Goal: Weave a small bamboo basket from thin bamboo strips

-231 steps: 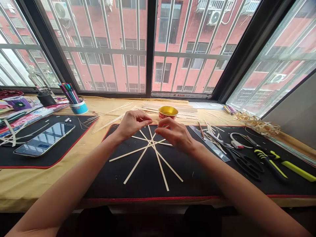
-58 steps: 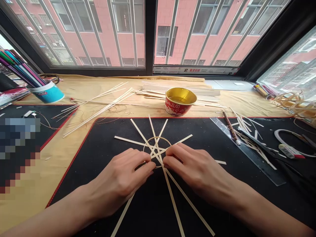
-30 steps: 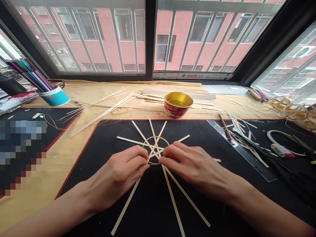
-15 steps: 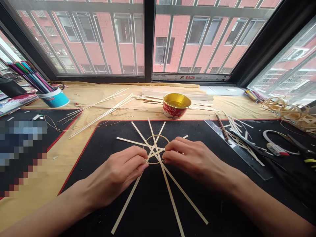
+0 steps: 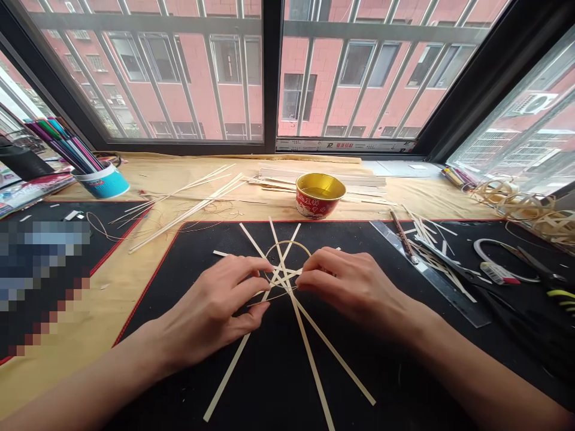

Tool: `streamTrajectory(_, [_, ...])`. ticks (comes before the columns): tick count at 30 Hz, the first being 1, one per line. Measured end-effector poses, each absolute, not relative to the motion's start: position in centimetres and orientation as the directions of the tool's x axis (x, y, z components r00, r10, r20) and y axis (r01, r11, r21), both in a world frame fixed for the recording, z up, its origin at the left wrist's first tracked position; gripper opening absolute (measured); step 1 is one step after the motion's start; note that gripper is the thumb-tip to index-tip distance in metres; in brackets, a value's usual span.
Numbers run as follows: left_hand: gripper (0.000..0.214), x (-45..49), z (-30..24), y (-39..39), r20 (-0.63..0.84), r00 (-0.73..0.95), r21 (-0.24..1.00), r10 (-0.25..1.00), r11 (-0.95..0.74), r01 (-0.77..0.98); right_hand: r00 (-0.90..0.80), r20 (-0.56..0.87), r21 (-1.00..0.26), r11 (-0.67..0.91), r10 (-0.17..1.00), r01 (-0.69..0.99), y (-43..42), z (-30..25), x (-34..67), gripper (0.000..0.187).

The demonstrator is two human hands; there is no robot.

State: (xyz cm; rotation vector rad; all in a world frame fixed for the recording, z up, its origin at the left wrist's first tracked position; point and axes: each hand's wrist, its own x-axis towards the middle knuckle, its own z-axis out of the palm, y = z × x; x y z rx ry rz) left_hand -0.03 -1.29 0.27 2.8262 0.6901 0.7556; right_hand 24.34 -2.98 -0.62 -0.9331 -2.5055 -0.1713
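Several flat pale bamboo strips (image 5: 312, 365) cross in a star on the black mat (image 5: 278, 383). A thin cane ring (image 5: 294, 242) stands around their crossing. On its right side my right hand (image 5: 348, 278) is closed, thumb and fingertips pinching the ring; the exact grip is partly hidden by the fingers. To the left of the crossing, my left hand (image 5: 227, 293) has its thumb and fingers apart, fingertips close to the ring and strips. A thin loose cane end shows between its thumb and fingers.
Beyond the mat stands a red and gold bowl (image 5: 320, 194), with bundled strips behind it. At right lie a clear ruler (image 5: 442, 287), a pencil (image 5: 403, 235), strip offcuts, pliers and coiled cane (image 5: 525, 203). A blue pen cup (image 5: 103, 179) stands at left.
My left thumb and fingers have come apart from their pinch on the ring. A loose cane end now shows at the ring's lower left. My right hand has stayed about in place.
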Motion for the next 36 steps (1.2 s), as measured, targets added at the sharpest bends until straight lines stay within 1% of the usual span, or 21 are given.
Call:
streamTrajectory(2, [0.008, 0.1, 0.5, -1.5, 0.474, 0.771, 0.123, 0.425, -0.899, 0.420, -0.647, 0.486, -0.020, 0.747, 0.588, 0.664, -3.2, -0.7, 24.0, 0.024])
streamTrajectory(4, [0.009, 0.2, 0.6, -1.8, 0.504, 0.770, 0.045, 0.390, -0.903, 0.427, -0.641, 0.499, -0.001, 0.739, 0.584, 0.673, -3.6, -0.7, 23.5, 0.024])
streamTrajectory(8, [0.006, 0.7, 0.8, -2.5, 0.568, 0.760, -0.044, 0.316, -0.911, 0.411, -0.630, 0.510, -0.002, 0.734, 0.585, 0.680, -4.3, -0.9, 22.6, 0.023])
streamTrajectory(10, [0.006, 1.0, 0.7, -2.7, 0.586, 0.760, -0.060, 0.281, -0.920, 0.386, -0.620, 0.523, -0.020, 0.736, 0.584, 0.676, -4.6, -1.0, 22.2, 0.022])
streamTrajectory(12, [0.011, 1.1, 0.6, -2.8, 0.598, 0.755, -0.028, 0.270, -0.934, 0.356, -0.614, 0.528, -0.040, 0.739, 0.587, 0.672, -4.7, -1.1, 22.1, 0.020])
streamTrajectory(14, [0.014, 1.2, 0.5, -2.8, 0.603, 0.743, 0.045, 0.291, -0.942, 0.333, -0.617, 0.515, -0.065, 0.745, 0.595, 0.664, -4.7, -1.1, 22.1, 0.018])
streamTrajectory(16, [0.014, 1.2, 0.4, -2.7, 0.608, 0.726, 0.114, 0.321, -0.941, 0.320, -0.627, 0.498, -0.082, 0.753, 0.599, 0.653, -4.6, -1.1, 22.2, 0.017])
streamTrajectory(19, [0.013, 1.0, 0.2, -2.7, 0.610, 0.711, 0.166, 0.351, -0.933, 0.319, -0.632, 0.493, -0.098, 0.760, 0.598, 0.643, -4.3, -1.0, 22.6, 0.014])
streamTrajectory(26, [0.016, 0.7, -0.2, -2.7, 0.576, 0.726, 0.214, 0.376, -0.926, 0.310, -0.643, 0.520, -0.129, 0.796, 0.562, 0.591, -3.8, -1.3, 22.8, 0.019])
streamTrajectory(32, [0.017, 0.8, -0.3, -2.7, 0.570, 0.725, 0.230, 0.387, -0.922, 0.312, -0.643, 0.504, -0.167, 0.795, 0.577, 0.584, -4.0, -1.3, 22.8, 0.019])
streamTrajectory(34, [0.016, 0.8, -0.2, -2.7, 0.575, 0.722, 0.213, 0.385, -0.922, 0.323, -0.642, 0.501, -0.161, 0.791, 0.581, 0.590, -4.0, -1.4, 22.8, 0.021])
streamTrajectory(36, [0.015, 0.8, -0.2, -2.7, 0.595, 0.719, 0.169, 0.359, -0.931, 0.324, -0.633, 0.501, -0.156, 0.781, 0.590, 0.604, -4.1, -1.5, 22.8, 0.023])
